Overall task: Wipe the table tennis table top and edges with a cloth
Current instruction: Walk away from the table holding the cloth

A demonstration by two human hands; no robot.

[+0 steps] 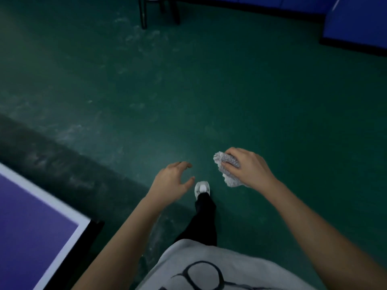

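Shirt in pale grey with a dark print fills the nearest part of the view, and both bare forearms reach forward from it. Low on the left lies one corner of the bench, the table tennis one, with a purple top, a white border line and a dark edge below. Neither grip touches it. The left grip hangs over the floor, fingers loosely curved and holding nothing. The right grip is clenched round the cloth, a bunched grey rag held in the air well apart from the bench. Beneath them a black trouser leg ends in a white shoe on the green floor.

No wiping is under way. The person seems to be stepping round the corner, probably towards another side. How much of the top or edges is done cannot be told, since only this blurred corner shows.

Farther off stand dark chair legs and blue barriers.
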